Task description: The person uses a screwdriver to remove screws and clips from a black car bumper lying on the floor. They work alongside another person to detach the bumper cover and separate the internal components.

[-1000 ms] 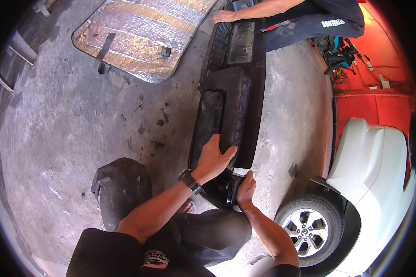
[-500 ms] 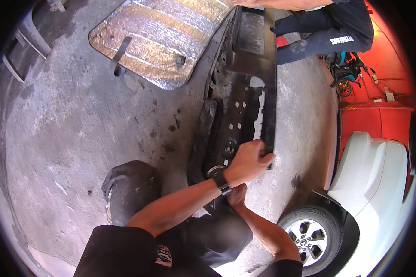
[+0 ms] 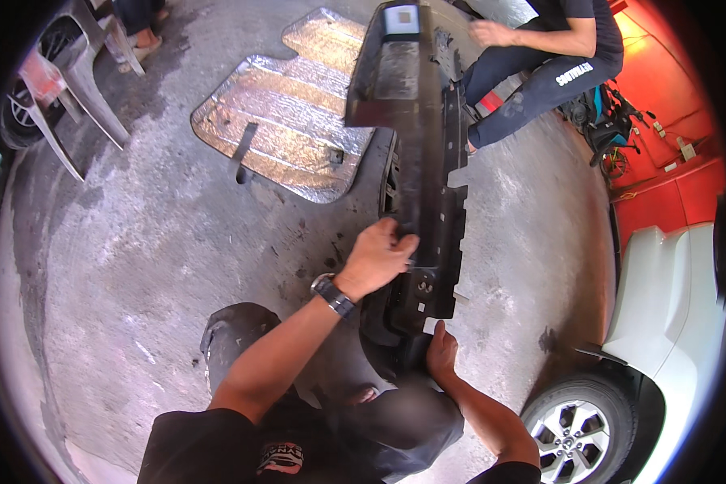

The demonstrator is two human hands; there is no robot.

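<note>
A long black car bumper panel (image 3: 422, 173) with a notched right edge stands tipped on its side, running away from me. My left hand (image 3: 379, 256), with a watch on the wrist, is closed on the panel's left edge near its middle. My right hand (image 3: 442, 353) holds the panel's near right corner, thumb up, with its fingers partly hidden. Another dark part (image 3: 377, 323) shows beneath the near end; its shape is mostly covered. At the far end, a co-worker's hand (image 3: 492, 35) hangs apart from the panel.
A silver foil sunshade (image 3: 298, 121) lies on the concrete floor to the left. The co-worker's dark trouser legs (image 3: 532, 89) are at the far right. A white car (image 3: 669, 298) with its wheel (image 3: 577, 436) stands at right. Plastic chairs (image 3: 89, 81) are far left.
The panel has rolled over to the left, hiding its hollow inner side. My left hand moved left and away with it; my right hand came into view beside it. The co-worker's hand left the far end.
</note>
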